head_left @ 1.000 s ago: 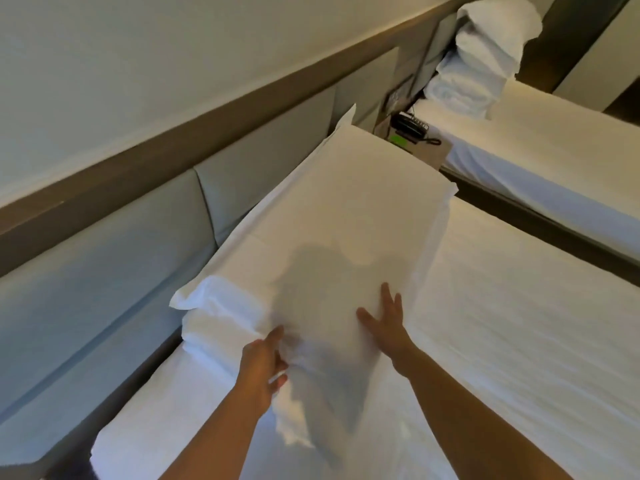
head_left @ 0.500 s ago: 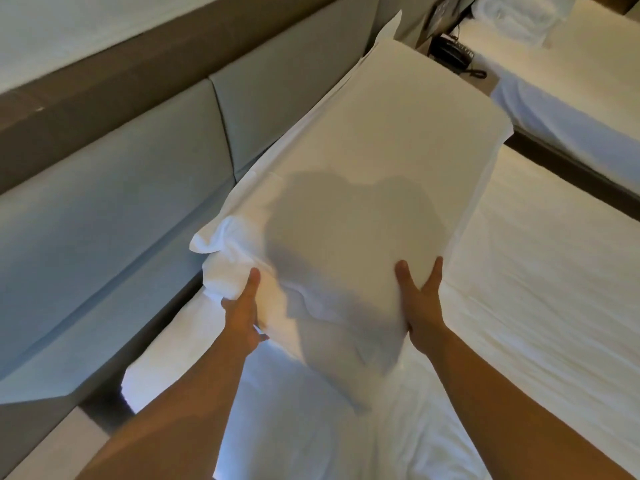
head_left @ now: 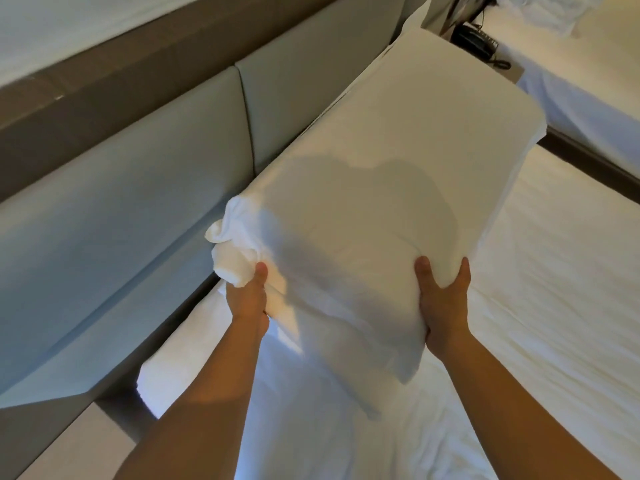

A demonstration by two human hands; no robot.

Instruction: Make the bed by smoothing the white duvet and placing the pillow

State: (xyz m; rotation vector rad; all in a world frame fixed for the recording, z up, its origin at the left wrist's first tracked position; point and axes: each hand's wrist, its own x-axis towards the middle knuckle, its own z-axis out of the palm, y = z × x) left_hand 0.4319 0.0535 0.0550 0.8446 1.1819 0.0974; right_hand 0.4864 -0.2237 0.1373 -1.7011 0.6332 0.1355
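Both bare arms reach forward. The left hand (head_left: 247,299) is closed, thumb up. The right hand (head_left: 444,299) clamps too, thumb and fingers spread apart.

Both hands, left (head_left: 247,299) and right (head_left: 445,303), gripping white pillow (head_left: 398,174) above duvet (head_left: 540,306).

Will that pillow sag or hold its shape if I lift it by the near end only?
The pillow probably sags: both thumbs dent it where the left hand and right hand grip. The loose case bunched at its left corner may slip. It looks light.
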